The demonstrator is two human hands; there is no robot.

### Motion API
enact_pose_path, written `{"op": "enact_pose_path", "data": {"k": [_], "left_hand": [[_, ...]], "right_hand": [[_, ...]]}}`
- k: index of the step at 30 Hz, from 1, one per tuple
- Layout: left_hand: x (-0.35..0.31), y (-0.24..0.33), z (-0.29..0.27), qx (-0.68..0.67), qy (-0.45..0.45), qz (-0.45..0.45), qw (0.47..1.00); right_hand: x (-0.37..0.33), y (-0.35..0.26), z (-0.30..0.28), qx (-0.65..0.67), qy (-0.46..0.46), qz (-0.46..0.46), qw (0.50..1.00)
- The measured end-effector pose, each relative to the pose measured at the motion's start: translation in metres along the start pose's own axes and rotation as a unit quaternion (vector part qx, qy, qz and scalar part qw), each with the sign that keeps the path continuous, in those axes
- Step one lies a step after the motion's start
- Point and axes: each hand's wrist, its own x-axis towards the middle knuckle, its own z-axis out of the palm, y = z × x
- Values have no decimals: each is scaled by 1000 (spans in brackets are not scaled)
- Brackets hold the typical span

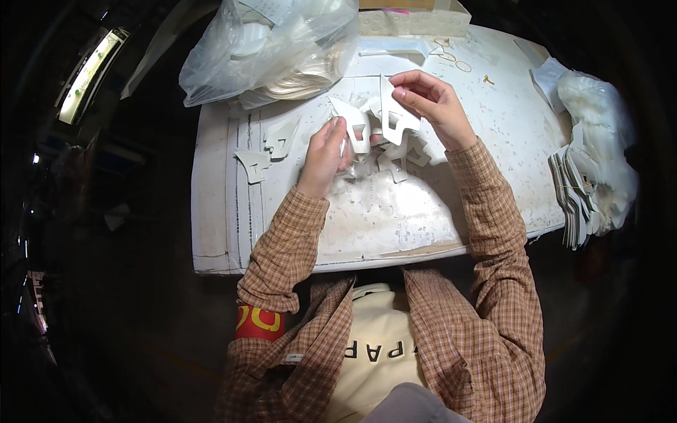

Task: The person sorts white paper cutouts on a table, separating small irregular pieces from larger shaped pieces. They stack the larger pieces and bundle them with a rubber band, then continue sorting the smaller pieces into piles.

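My left hand (324,156) is closed around the lower edge of a white cut-out piece (350,113), flat and angular with a hole in it. Fingers pinched, my right hand (431,102) grips a similar white cut-out piece (407,117) by its upper right side. The two pieces are side by side above the table, close together. Under and behind them are more white cut-outs (395,168), partly hidden by my hands and the held pieces. Left of my left hand, a few loose cut-outs (254,166) lie flat.
A clear plastic bag (282,49) of stacked white pieces fills the table's far left. Yellow rubber bands (462,66) lie near a pale box (416,22) at the back. On the right edge rest another plastic bag (599,127) and a bundle of white pieces (566,187).
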Motion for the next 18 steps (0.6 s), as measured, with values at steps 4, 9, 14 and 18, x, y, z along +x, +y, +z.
{"op": "enact_pose_path", "data": {"k": [4, 9, 14, 18], "left_hand": [[-1, -3, 5, 1, -27, -20, 999], [-4, -6, 9, 49, -48, -17, 997], [-5, -7, 11, 91, -43, 6, 995], [-3, 0, 2, 74, -12, 26, 997]], "right_hand": [[-7, 15, 13, -41, -7, -11, 999], [-11, 24, 25, -150, -4, -5, 989], [-15, 25, 27, -291, 46, -134, 946], [-9, 22, 4, -299, 113, -152, 935]]}}
